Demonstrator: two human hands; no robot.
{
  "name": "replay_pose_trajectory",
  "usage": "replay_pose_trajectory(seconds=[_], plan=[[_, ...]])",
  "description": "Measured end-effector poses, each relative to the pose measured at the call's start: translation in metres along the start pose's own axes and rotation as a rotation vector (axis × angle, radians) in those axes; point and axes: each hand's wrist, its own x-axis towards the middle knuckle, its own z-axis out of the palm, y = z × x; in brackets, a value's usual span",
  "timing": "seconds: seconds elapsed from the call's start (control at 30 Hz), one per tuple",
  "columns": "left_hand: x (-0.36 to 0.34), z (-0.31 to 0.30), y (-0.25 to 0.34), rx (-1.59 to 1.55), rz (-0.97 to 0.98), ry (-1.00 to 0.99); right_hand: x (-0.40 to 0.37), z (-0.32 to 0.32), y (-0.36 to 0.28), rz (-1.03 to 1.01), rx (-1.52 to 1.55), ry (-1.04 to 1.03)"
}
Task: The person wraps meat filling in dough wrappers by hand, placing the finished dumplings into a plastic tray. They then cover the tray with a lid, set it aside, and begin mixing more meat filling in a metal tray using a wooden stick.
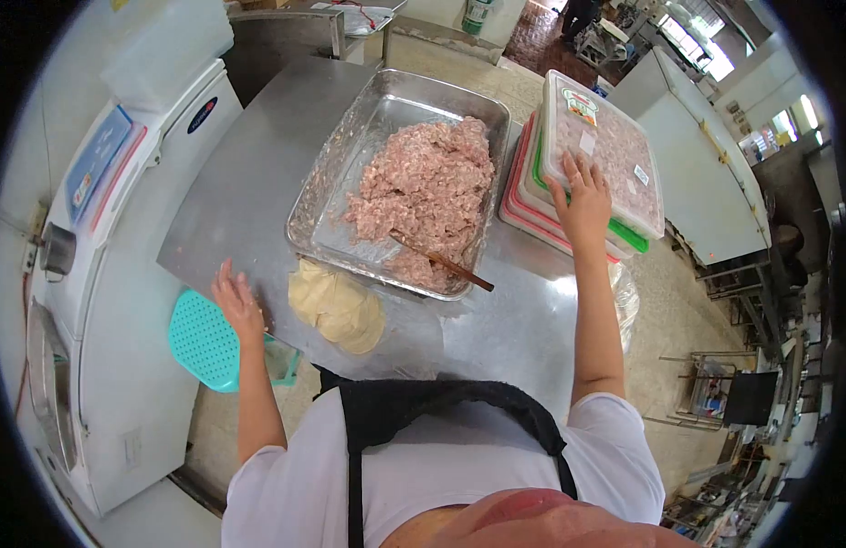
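My right hand [584, 199] lies flat with spread fingers on the clear lid of the top container [601, 146] in a stack of flat plastic boxes filled with minced meat. My left hand [237, 301] rests open on the near left edge of the steel table [249, 183], holding nothing. Between the hands stands a metal tray [350, 137] of pink minced meat [427, 183] with a wooden stick [441, 263] lying in it. A pile of pale round dough wrappers [336, 306] sits just in front of the tray, right of my left hand.
A white chest freezer [121, 274] stands to the left. A teal plastic stool [204, 342] is below the table's left edge. Another white freezer [692, 164] and metal racks [724, 393] are on the right. I wear a black apron.
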Motion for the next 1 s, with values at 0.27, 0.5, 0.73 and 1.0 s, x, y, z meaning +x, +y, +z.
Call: replay_pose_trajectory(seconds=[0.27,0.5,0.73,1.0], plan=[[-0.013,0.018,0.008,0.184,0.128,-0.021,0.015,0.014,-0.006,0.103,-0.093,-0.007],[-0.012,0.016,0.003,0.186,0.136,-0.031,-0.004,-0.004,-0.017,0.067,-0.065,0.031],[-0.013,0.018,0.000,0.145,0.110,-0.086,0.007,0.003,-0.003,-0.050,0.105,0.043],[-0.014,0.017,-0.001,0.149,0.131,-0.101,-0.023,-0.011,-0.045,0.015,0.121,0.063]])
